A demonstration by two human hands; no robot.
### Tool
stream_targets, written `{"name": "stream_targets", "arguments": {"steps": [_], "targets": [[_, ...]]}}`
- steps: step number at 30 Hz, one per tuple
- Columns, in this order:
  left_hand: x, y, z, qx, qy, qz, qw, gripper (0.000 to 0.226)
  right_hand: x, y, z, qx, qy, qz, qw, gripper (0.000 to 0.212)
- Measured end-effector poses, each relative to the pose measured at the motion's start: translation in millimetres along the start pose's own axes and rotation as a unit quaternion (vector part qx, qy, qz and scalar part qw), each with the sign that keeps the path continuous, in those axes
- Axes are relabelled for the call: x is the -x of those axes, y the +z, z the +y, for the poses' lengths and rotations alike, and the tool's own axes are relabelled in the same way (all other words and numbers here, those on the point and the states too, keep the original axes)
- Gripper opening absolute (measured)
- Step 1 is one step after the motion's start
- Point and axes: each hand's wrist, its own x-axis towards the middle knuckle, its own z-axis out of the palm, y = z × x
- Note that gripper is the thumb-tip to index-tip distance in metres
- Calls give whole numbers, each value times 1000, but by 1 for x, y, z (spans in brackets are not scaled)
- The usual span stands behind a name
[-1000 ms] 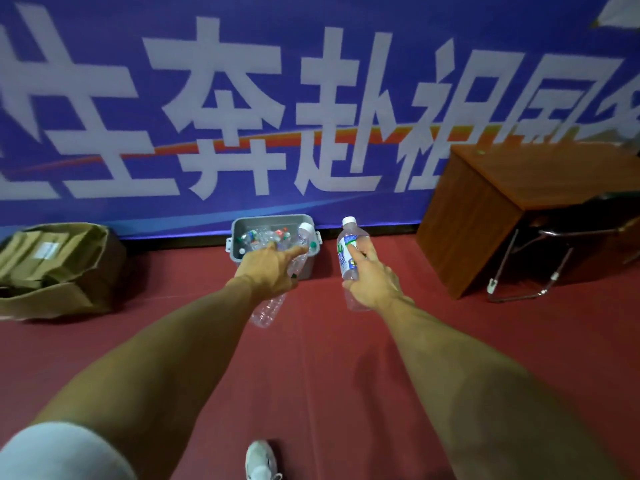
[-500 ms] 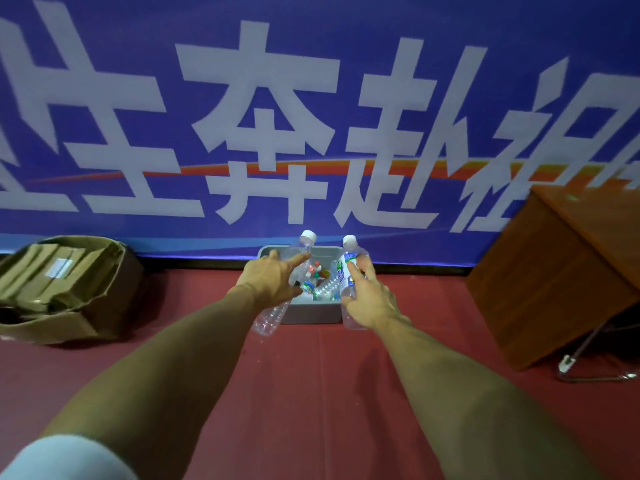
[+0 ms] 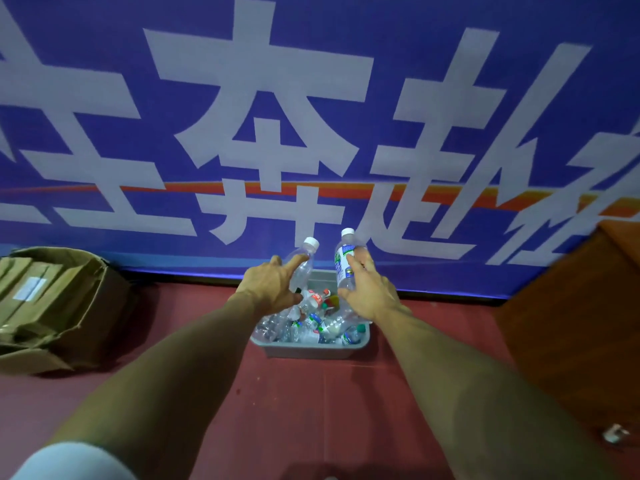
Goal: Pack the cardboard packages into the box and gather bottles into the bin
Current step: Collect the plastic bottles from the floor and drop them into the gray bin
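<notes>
At far left, an open brown cardboard box (image 3: pixel 79 306) sits on the red floor (image 3: pixel 294 410), flat cardboard packages (image 3: pixel 31 289) stacked inside it. At centre, the person's left hand (image 3: pixel 273 289) grips a clear, unlabelled plastic bottle with a white cap (image 3: pixel 303 268), held tilted above a grey plastic bin (image 3: pixel 311 349) that is already heaped with bottles. Just beside it, the right hand (image 3: pixel 367 292) grips a clear bottle with a blue-and-green label (image 3: pixel 346 265), nearly upright over the same bin. With the pile this high, either bottle let go from here could glance off the heap and roll out across the floor. The hands hide the bin's far rim, and its depth cannot be judged. The white label on the packages is unreadable. At right, a brown wooden desk (image 3: pixel 571 323) is blurred and cut off by the frame.
</notes>
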Motion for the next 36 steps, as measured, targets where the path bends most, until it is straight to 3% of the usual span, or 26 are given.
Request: {"name": "stream_targets", "arguments": {"steps": [13,18,27,32,36], "targets": [[-157,6,-66,26,99,-39,994,75,-132,50,-18,-56,98,37,993,76],[-192,38,-79,18,140,-74,987,76,-163,95,-18,-81,120,17,989,76],[-277,221,-86,43,138,-81,986,79,-239,253,68,-84,133,33,987,73],[-312,330,-88,74,122,-103,984,83,-273,343,117,-123,143,-8,982,89],[-316,354,-87,62,97,-114,987,86,-279,369,133,-151,167,-28,974,103]]}}
